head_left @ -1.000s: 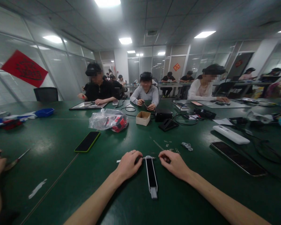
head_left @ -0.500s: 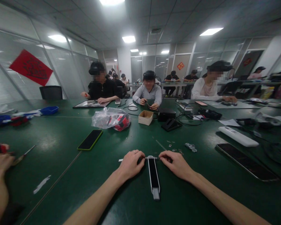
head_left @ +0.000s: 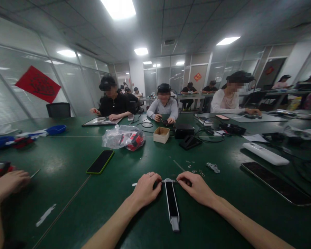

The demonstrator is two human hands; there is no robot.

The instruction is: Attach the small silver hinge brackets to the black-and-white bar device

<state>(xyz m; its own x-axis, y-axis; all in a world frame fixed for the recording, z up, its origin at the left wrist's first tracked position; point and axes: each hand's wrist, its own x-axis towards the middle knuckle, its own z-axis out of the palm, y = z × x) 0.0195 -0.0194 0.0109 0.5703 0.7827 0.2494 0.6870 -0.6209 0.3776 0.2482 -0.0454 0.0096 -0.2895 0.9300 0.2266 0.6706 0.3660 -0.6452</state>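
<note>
A: Where's the black strip (head_left: 172, 203)?
B: On the counter (head_left: 67, 180), long axis running back from both fingers.
A: Grip?
B: Left hand (head_left: 145, 188), right hand (head_left: 195, 186) equally near, seemingly pinching its far-end pin.

That long, narrow black device with a silvery-white frame (head_left: 172, 203) is lying flat on the green tabletop, low in the frame's centre, its far end sitting between both hands' fingertips.
</note>
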